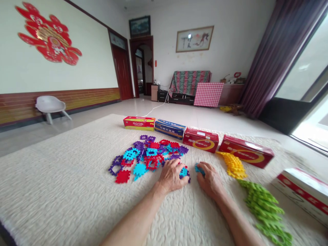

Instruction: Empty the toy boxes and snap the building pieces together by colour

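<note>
A heap of red, blue and purple interlocking plastic tiles (151, 153) lies on a cream quilted mat (64, 184). My left hand (171, 177) rests palm down at the heap's near right edge, its curled fingers over a blue and purple tile (185, 172). Right beside it, my right hand (210, 179) is closed on a blue tile (198, 168) that sticks out at its fingertips. A stack of yellow tiles (233, 165) lies to the right of my right hand. A row of green tiles (266, 208) runs nearer along my right forearm.
Several long boxes stand in a line behind the tiles: red-yellow (139, 123), blue (169, 128), two red (201, 139) (246, 151). A white-red box (302, 193) lies at far right. A white chair (50, 106) stands by the left wall. A sofa (189, 85) is far back.
</note>
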`<state>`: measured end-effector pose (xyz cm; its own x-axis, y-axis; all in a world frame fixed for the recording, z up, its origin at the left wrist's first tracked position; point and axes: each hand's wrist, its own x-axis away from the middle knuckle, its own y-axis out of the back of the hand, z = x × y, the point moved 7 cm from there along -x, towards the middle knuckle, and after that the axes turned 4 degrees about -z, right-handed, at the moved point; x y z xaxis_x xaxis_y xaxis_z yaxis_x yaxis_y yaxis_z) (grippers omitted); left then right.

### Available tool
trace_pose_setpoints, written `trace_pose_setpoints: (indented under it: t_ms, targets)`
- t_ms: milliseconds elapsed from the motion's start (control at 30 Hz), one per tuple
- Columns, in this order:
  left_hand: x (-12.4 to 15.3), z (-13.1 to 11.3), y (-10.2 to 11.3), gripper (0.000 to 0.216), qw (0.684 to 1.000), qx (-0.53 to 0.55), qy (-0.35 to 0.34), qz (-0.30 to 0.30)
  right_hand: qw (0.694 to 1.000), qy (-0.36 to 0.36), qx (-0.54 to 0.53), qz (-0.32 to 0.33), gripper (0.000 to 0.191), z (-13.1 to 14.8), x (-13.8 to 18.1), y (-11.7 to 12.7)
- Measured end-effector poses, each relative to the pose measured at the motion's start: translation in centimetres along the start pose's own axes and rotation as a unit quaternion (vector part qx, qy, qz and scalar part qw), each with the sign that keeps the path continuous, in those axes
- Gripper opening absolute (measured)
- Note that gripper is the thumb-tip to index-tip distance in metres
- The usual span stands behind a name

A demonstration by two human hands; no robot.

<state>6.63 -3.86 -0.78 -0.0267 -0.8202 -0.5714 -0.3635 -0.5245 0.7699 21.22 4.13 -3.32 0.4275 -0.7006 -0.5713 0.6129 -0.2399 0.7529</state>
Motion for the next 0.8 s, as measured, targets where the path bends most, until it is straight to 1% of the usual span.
trace_pose_setpoints:
  t_ms: [100, 167, 300, 433, 533, 600, 667, 733, 800]
  targets:
    - [-0.1, 0.5, -0.2, 0.019, 1.0, -0.02, 0.016, 0.005, 1.0, 0.011, -0.002, -0.004, 0.032, 0.2, -0.1, -0.1]
    - [-0.2, 1.0, -0.3, 0.02, 0.999, -0.027, 0.027, 0.004, 1.0, 0.016, -0.009, -0.004, 0.029, 0.5, -0.2, -0.2]
    - [-0.2, 1.8, -0.5, 0.027, 0.999, -0.026, 0.044, -0.009, 0.998, 0.022, -0.061, -0.003, 0.022, 1.9, -0.3, -0.2]
    - [-0.1, 2.5, -0.2, 0.042, 0.996, -0.017, 0.068, -0.06, 0.985, 0.032, -0.172, 0.01, 0.023, 4.0, -0.4, -0.1]
    - [-0.1, 2.1, -0.1, 0.05, 0.996, 0.009, 0.048, -0.074, 0.977, 0.026, -0.211, 0.016, 0.024, 4.9, -0.4, 0.0]
    - [-0.2, 1.5, -0.1, 0.046, 0.997, 0.025, 0.025, -0.063, 0.977, 0.007, -0.211, 0.01, 0.024, 4.8, -0.4, 0.0]
    - [-0.2, 1.0, -0.1, 0.038, 0.998, 0.032, 0.009, -0.046, 0.978, -0.008, -0.21, 0.009, 0.023, 4.6, -0.5, 0.0]
    - [-0.2, 0.7, 0.1, 0.031, 0.999, 0.033, 0.003, -0.035, 0.977, -0.006, -0.211, 0.017, 0.023, 4.6, -0.5, -0.1]
    - [-0.2, 0.5, 0.3, 0.027, 0.998, 0.039, 0.002, -0.039, 0.977, 0.004, -0.212, 0.024, 0.023, 4.7, -0.5, -0.2]
